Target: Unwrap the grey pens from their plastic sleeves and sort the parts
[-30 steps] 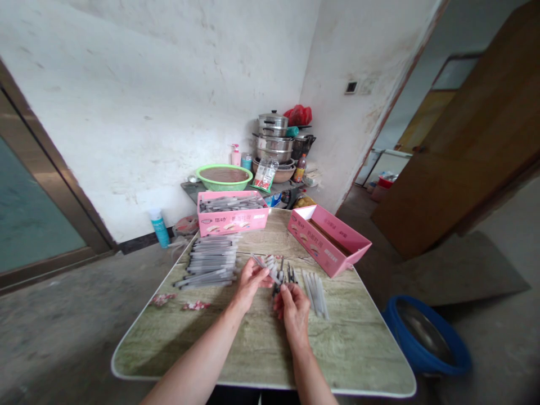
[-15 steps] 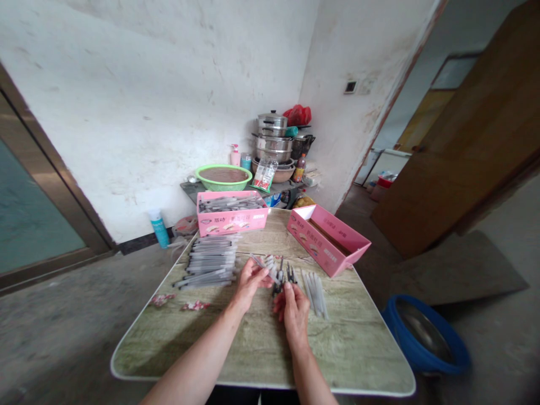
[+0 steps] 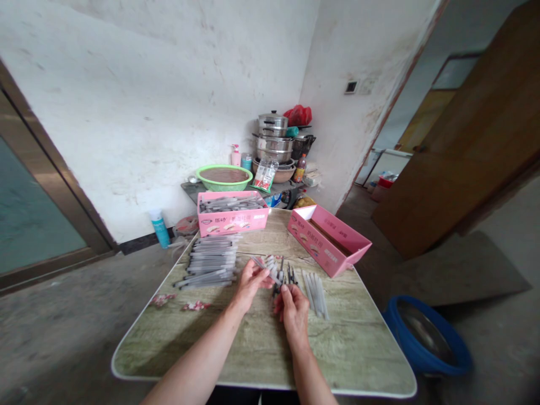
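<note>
My left hand (image 3: 250, 286) is closed on a slim pen (image 3: 273, 277) with a translucent grey barrel, which slants down to the right. At the pen's lower end, my right hand (image 3: 294, 309) is pinched with thumb against fingers; what its fingertips hold is partly hidden. Small black pen parts (image 3: 291, 272) lie on the table just beyond the hands. Beside my right hand rests a short row of pale barrels (image 3: 315, 295). A thick stack of grey pens (image 3: 212, 260) lies to the left of my left hand.
A pink box (image 3: 232, 224) full of pens stands at the table's back left. Another pink box (image 3: 314, 247) sits angled at the back right. Behind the table (image 3: 202, 349) are a green basin (image 3: 223, 184) and stacked pots (image 3: 274, 147). A blue tub (image 3: 459, 360) stands right.
My right thumb and fingertips have shifted slightly left and up to the lower end of the pen. My left hand has barely moved.
</note>
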A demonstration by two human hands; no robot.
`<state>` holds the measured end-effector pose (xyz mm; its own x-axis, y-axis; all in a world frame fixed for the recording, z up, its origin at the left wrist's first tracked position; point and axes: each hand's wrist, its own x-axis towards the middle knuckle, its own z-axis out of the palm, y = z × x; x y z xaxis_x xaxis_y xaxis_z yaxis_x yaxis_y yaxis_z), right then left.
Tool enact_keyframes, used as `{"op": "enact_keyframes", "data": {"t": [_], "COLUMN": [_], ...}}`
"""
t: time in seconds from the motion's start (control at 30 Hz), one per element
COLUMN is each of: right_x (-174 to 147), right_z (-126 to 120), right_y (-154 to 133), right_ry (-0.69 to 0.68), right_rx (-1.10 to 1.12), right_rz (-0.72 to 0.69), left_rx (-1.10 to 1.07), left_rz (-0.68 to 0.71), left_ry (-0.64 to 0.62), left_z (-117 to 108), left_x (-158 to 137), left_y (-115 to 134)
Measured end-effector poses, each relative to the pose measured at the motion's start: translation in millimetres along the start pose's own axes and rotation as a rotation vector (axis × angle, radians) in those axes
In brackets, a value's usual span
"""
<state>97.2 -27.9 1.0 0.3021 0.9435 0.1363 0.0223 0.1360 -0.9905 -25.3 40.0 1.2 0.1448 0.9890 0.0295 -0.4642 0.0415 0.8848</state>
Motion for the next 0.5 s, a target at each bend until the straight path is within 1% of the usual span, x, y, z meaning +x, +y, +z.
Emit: {"op": "enact_keyframes", "data": {"t": [0.2,0.5], "right_x": [-0.8,-1.8], "right_z": [0.2,0.1], "right_y": [0.3,1.2], "right_ry": [-0.007,-0.034], "right_rx": [0.002,-0.008], "right_rz": [-0.02,-0.013], "left_rx": [-0.002,0.006], "left_rz": [-0.008,-0.008], "left_ry": [-0.023,-0.061], "left_z": [0.4,1.3], "left_x": [0.2,-1.4], "left_y": [-0.2,1.0]}}
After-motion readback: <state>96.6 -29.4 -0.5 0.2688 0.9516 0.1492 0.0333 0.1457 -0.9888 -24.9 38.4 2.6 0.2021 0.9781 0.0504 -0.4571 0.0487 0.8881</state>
